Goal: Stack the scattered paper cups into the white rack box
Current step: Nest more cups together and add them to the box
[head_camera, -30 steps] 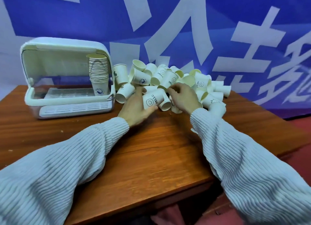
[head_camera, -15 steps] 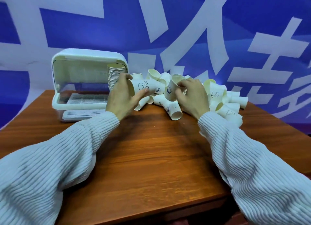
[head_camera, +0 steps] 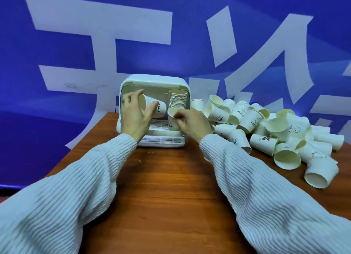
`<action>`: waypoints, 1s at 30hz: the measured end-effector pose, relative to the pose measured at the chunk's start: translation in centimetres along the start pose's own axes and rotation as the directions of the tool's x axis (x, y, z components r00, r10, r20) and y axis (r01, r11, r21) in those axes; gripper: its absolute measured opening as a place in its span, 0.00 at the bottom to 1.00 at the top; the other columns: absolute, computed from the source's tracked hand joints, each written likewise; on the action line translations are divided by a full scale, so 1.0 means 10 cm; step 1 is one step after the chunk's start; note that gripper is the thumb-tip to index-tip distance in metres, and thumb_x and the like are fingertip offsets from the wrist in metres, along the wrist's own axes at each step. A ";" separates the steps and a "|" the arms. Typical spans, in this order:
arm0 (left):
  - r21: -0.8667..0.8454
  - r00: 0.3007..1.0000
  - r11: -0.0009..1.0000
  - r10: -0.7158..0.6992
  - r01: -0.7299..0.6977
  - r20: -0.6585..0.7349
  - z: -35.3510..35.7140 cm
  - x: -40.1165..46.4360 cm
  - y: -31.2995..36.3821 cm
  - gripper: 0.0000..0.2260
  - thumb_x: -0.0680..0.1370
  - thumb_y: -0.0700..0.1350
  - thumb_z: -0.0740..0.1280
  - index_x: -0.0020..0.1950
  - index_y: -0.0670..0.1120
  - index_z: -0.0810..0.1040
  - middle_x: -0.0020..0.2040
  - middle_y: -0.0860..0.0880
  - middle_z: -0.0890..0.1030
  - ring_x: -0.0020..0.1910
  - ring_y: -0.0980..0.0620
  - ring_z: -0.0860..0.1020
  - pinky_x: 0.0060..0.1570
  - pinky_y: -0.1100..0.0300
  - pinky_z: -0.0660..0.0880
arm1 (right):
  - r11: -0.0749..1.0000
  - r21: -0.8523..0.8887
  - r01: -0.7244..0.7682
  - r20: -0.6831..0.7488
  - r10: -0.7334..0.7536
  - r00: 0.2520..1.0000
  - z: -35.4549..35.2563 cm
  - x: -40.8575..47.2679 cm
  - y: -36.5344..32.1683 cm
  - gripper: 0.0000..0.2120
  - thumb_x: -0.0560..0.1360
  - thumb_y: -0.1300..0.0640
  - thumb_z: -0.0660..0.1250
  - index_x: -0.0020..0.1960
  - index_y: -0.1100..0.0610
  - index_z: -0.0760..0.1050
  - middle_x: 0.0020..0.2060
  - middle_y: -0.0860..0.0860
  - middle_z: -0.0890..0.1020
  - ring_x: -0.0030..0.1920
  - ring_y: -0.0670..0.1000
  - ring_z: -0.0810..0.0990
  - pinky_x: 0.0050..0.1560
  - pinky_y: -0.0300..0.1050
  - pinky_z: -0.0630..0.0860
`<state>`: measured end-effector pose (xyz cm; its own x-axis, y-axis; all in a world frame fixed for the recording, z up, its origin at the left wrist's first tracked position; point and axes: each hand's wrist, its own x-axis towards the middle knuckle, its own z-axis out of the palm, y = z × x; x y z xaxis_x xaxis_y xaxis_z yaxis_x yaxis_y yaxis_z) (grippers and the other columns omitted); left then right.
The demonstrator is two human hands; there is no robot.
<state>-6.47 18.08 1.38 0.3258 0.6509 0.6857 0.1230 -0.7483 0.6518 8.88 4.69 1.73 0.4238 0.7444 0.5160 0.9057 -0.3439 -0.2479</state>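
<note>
- Bare table [head_camera: 167, 187] lies near, before the white rack box [head_camera: 154, 83].
- Stacked cups [head_camera: 178, 100] fill the box's right side.
- Scattered cups [head_camera: 275, 132] crowd the right.

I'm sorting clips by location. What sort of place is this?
Probably a staged recording or event space, not a kitchen: a big blue printed banner hangs behind a wooden table with a heap of paper cups and a white rack box.

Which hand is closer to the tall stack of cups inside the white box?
Right. The right hand holds a cup just below the cup stack; the left hand holds its HELLO cup further left.
</note>
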 end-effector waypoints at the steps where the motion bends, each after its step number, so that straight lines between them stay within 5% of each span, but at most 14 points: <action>1: 0.009 1.000 1.000 0.004 -0.005 0.014 0.00 0.00 -0.02 0.27 0.79 0.58 0.70 0.73 0.48 0.71 0.68 0.46 0.70 0.68 0.48 0.70 0.67 0.61 0.63 | 0.999 -0.030 -0.009 0.021 0.010 1.000 0.05 0.01 0.00 0.12 0.77 0.54 0.66 0.57 0.47 0.84 0.52 0.53 0.87 0.55 0.60 0.83 0.58 0.54 0.77; 5: 0.044 0.997 0.998 0.030 -0.034 0.076 0.04 -0.01 -0.03 0.26 0.78 0.58 0.70 0.73 0.49 0.72 0.68 0.46 0.71 0.68 0.48 0.71 0.63 0.62 0.62 | 0.993 -0.110 -0.040 0.111 0.052 0.992 0.17 -0.02 0.03 0.16 0.78 0.55 0.63 0.60 0.45 0.84 0.55 0.54 0.87 0.59 0.60 0.81 0.63 0.50 0.73; 9: 0.066 0.986 0.993 0.093 -0.103 0.139 0.17 0.01 0.03 0.26 0.78 0.58 0.71 0.73 0.48 0.73 0.66 0.46 0.72 0.66 0.47 0.72 0.63 0.59 0.66 | 0.994 -0.109 0.026 0.047 -0.021 0.999 0.13 -0.10 0.07 0.17 0.79 0.57 0.62 0.62 0.49 0.84 0.58 0.52 0.86 0.62 0.55 0.79 0.72 0.49 0.61; 15: 0.096 0.952 0.968 0.205 -0.232 0.229 0.48 0.22 0.24 0.27 0.77 0.56 0.72 0.71 0.46 0.72 0.65 0.45 0.75 0.65 0.44 0.73 0.64 0.49 0.71 | 0.999 0.045 -0.006 -0.081 0.010 0.997 -0.09 -0.25 0.30 0.16 0.77 0.52 0.63 0.60 0.50 0.85 0.55 0.48 0.87 0.60 0.55 0.81 0.64 0.53 0.75; 23: 0.262 0.769 0.869 0.189 -0.421 0.610 0.88 0.18 0.17 0.24 0.79 0.59 0.67 0.71 0.48 0.72 0.69 0.47 0.73 0.66 0.43 0.72 0.61 0.45 0.74 | 0.994 0.052 -0.093 -0.114 0.099 0.989 -0.30 -0.50 0.71 0.16 0.77 0.51 0.63 0.61 0.50 0.83 0.53 0.47 0.86 0.59 0.53 0.79 0.60 0.52 0.74; 30: 0.394 0.712 0.751 0.142 -0.530 0.687 0.98 -0.06 0.02 0.35 0.77 0.72 0.53 0.75 0.49 0.68 0.77 0.48 0.68 0.73 0.45 0.70 0.68 0.46 0.69 | 0.976 0.036 -0.217 -0.133 0.220 0.967 -0.50 -0.76 1.06 0.14 0.80 0.53 0.65 0.63 0.50 0.82 0.56 0.46 0.85 0.60 0.51 0.78 0.59 0.50 0.73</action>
<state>2.57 16.33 -2.06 0.8939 0.2691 0.3585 0.2887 -0.9574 -0.0011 15.31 -7.46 -0.76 0.6094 0.5679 0.5533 0.7915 -0.4759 -0.3834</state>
